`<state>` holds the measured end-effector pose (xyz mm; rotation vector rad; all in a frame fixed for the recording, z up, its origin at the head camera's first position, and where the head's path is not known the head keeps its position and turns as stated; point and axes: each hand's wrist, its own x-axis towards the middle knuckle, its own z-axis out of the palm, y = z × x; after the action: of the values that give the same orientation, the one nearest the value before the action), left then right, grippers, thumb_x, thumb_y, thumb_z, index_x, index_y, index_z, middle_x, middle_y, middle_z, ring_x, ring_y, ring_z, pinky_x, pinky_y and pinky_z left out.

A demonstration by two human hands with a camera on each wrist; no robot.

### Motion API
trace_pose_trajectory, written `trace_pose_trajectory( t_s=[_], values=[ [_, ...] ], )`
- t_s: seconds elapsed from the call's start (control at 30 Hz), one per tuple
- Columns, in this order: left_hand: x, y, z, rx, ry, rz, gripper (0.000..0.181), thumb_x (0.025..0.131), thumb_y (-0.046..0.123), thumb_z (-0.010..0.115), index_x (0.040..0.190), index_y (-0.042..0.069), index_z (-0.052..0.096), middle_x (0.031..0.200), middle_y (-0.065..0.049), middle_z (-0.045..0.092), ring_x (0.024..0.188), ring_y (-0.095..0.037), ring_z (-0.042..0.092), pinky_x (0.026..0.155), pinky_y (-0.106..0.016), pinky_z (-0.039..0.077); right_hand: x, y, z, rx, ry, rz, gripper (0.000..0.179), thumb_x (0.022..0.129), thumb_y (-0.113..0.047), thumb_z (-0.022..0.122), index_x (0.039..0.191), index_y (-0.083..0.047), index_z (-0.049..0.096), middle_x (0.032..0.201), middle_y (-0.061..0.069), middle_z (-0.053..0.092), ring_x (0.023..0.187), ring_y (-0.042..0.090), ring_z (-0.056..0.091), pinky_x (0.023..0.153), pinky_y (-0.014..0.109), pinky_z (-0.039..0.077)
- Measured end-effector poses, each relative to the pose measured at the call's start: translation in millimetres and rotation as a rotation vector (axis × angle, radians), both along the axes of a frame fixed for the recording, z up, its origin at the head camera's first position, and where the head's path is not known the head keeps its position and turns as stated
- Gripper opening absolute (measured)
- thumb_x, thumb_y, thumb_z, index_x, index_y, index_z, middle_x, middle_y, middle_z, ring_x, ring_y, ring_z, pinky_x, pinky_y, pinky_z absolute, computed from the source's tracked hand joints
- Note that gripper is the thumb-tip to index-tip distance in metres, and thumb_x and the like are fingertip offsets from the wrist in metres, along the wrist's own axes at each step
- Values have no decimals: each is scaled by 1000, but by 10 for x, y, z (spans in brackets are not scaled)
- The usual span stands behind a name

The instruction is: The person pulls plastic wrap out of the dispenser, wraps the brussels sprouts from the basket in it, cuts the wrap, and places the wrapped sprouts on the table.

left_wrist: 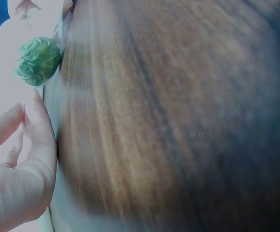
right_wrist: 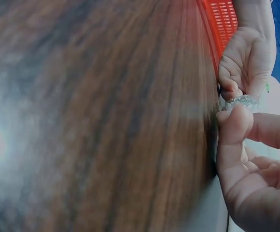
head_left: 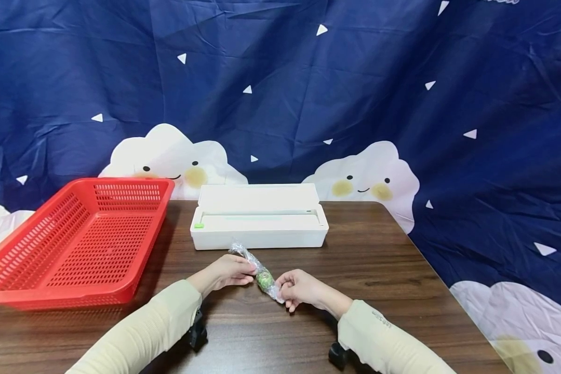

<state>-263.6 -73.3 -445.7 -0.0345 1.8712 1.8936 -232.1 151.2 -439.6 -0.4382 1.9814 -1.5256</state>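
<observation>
A small round green thing, crinkled like a leafy vegetable, is wrapped in clear cling film over the table. My left hand pinches the film on one side of the green lump, and a loose crumpled tail of film sticks out beyond the fingers. On the other side my right hand pinches the film's opposite end between thumb and fingers. The left wrist view shows the green bundle just past my left fingertips. In the right wrist view, crumpled film shows between both hands, the green lump hidden.
Behind my hands stands a white cling film dispenser with its lid raised and a green slider at its left end. A red plastic basket sits on the left of the brown wooden table. A blue cloth hangs behind.
</observation>
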Motion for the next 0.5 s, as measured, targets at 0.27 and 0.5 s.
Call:
trace_pose_trajectory(
  t_s=[0.27, 0.5],
  values=[
    [6, -29, 6, 20, 24, -5, 13, 87, 4, 62, 96, -5, 61, 82, -9, 65, 67, -14, 63, 63, -22, 51, -35, 40, 25, -44, -121, 21, 19, 85, -3, 53, 99, 10, 57, 72, 10, 55, 59, 13, 58, 63, 33, 53],
    [10, 3, 5, 4, 11, 0, 15, 87, 3, 61, 99, -6, 60, 84, -10, 66, 69, -14, 63, 65, -22, 51, -77, 9, -1, 31, -131, 9, 21, 90, -14, 59, 96, 6, 62, 67, 7, 56, 51, 11, 56, 53, 27, 52]
  ],
)
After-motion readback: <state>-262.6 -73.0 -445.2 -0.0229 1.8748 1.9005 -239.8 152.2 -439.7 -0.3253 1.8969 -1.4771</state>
